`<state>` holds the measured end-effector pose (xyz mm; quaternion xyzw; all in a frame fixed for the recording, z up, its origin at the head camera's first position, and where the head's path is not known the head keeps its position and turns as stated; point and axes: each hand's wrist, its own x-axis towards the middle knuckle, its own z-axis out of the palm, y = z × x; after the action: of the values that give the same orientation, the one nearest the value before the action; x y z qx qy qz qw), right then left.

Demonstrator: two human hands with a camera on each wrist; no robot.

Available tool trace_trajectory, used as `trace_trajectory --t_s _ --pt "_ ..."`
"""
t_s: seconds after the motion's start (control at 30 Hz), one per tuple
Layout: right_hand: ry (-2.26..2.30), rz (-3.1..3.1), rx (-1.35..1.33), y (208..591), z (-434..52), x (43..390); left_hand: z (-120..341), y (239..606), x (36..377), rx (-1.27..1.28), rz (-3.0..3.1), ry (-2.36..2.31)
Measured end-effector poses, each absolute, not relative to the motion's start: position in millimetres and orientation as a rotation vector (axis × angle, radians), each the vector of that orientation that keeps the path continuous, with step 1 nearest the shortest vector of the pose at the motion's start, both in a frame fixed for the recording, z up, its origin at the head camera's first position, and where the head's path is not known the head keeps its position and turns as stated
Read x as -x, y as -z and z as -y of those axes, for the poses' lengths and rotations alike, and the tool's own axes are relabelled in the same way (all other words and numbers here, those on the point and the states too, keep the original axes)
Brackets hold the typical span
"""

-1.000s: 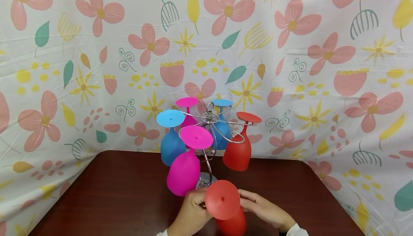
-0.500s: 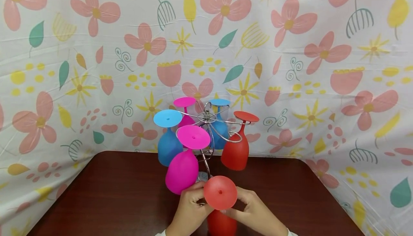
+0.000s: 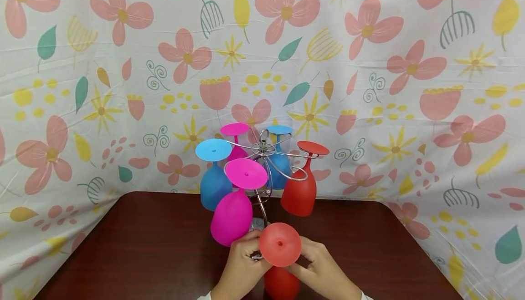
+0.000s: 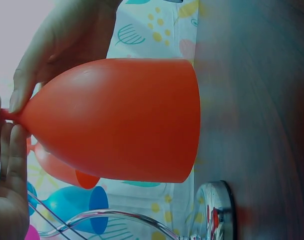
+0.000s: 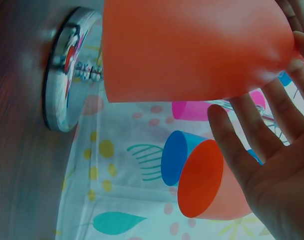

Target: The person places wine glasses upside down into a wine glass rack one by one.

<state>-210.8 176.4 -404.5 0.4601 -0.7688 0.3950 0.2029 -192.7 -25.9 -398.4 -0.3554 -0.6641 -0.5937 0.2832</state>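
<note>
A red plastic goblet [image 3: 280, 244] hangs upside down between both hands, its foot on top and its bowl [image 4: 117, 120] below. My left hand [image 3: 243, 263] pinches at the stem from the left, with a bit of shiny metal wire [image 3: 256, 257] beside its fingers. From the right, my right hand [image 3: 324, 270] has thumb and finger at the stem where it meets the bowl; its other fingers [image 5: 249, 130] stretch out past the bowl. Behind stands a chrome goblet rack [image 3: 266, 148]. The foot hides the stem and fingertips in the head view.
Inverted goblets hang on the rack: a near magenta one [image 3: 231, 218], a far magenta one [image 3: 235, 129], a left blue one [image 3: 215, 186], a far blue one [image 3: 280, 168] and a red one [image 3: 299, 195]. The rack's round base [image 4: 215, 210] rests on the dark wooden table [image 3: 135, 245].
The held red goblet has shifted slightly left and up toward the rack. My right hand has come in from the bowl's side to the stem. In the last half second little differs.
</note>
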Motion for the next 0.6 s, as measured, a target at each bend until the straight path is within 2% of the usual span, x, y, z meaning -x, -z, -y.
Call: trace_trajectory --t_s 0.33,0.47,0.6 --pt "-0.992 1.960 -0.990 388.6 -193.1 213.1 38.4 414.8 207.6 1.048 2.103 1.681" --pt "-1.032 1.888 -0.832 376.0 -199.3 212.5 44.8 419.8 215.0 0.931 2.367 1.521" --pt "-1.124 1.855 -0.784 354.3 -196.1 211.1 54.6 428.4 223.5 0.815 2.548 1.346"
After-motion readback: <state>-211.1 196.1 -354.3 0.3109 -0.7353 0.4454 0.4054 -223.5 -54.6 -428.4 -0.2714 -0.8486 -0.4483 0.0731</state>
